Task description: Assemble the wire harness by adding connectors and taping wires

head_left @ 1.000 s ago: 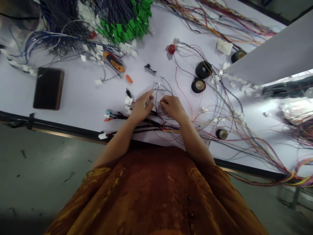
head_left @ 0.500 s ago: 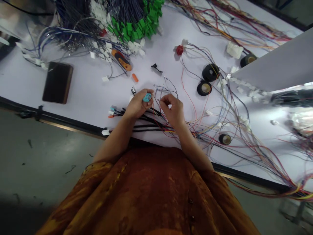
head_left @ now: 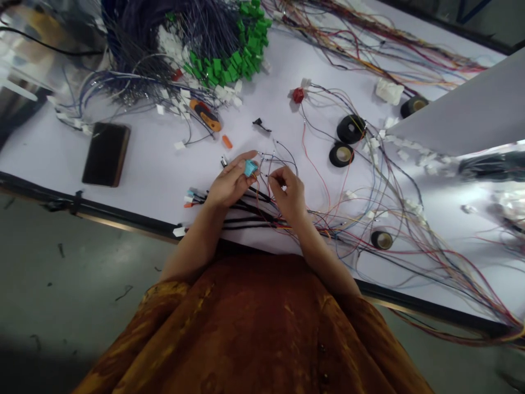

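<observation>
My left hand (head_left: 230,183) is closed on a light-blue connector housing (head_left: 250,168), pinched between thumb and fingers, with thin wires running from it. Just to its right, my right hand (head_left: 288,190) pinches a thin wire (head_left: 266,175) whose small end points toward the housing. A gap separates the wire end from the housing. Beyond the hands, several loose wires with metal terminals (head_left: 273,155) lie on the table. Under my wrists runs a bundle of black-sleeved cables (head_left: 250,220), with a white connector (head_left: 179,232) at its left end.
Black tape rolls (head_left: 342,155) lie right of my hands, near a red connector (head_left: 298,95). An orange utility knife (head_left: 205,115) and a dark phone-like slab (head_left: 106,154) lie to the left. Green connectors (head_left: 229,68) on wires are heaped at the back. A pale panel (head_left: 459,109) slants in from the right.
The light-blue housing has turned in my left hand, so its side now shows more. My right hand still pinches the wire nearby. The camera view has shifted slightly.
</observation>
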The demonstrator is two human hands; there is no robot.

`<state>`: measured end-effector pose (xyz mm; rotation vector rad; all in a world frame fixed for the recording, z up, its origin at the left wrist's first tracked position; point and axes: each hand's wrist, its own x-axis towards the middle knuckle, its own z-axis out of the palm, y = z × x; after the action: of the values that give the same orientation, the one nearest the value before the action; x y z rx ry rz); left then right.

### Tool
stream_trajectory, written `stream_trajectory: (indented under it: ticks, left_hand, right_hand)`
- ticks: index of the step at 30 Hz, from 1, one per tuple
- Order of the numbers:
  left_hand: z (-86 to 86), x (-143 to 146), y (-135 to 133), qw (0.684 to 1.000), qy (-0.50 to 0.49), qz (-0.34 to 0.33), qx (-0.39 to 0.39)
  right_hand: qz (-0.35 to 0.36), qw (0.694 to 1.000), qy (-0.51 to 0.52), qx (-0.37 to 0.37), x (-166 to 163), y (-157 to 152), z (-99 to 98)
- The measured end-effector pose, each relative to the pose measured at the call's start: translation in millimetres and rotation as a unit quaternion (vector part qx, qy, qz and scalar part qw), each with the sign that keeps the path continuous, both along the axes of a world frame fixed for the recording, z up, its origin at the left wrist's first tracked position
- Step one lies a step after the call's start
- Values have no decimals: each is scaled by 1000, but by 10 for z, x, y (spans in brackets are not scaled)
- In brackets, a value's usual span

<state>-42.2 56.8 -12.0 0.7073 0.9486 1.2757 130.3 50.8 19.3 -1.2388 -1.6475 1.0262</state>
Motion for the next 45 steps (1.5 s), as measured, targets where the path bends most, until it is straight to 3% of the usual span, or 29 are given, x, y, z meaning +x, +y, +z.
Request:
stream_trajectory:
  ticks: [4,11,16,31,35,41,45]
  left_hand:
    - [-41,-17,-15,999,37,9,9]
    - [-19,0,-1,999,-36,-13,24]
    - [-29,13,4,1000,-5,-5,26]
    - [16,74,-27,995,56,-18,76]
    - [-5,71,-30,993,75,-22,89]
    - [-78,67,-51,985,132,-27,106]
    - [-80,88,-67,983,142,-35,110]
  right_hand:
    - [-17,999,6,28,-18,-21,9]
    - [-27,999,18,36,-70,-32,-2]
    - [-24,998,35,43,-83,-29,-7]
    - [-29,993,-80,76,-116,-42,-53]
    - [-43,999,-22,25,-108,-18,-51]
    - [0,972,116,-204,-33,33,-20]
    - [-1,965,144,-221,-40,47,-57]
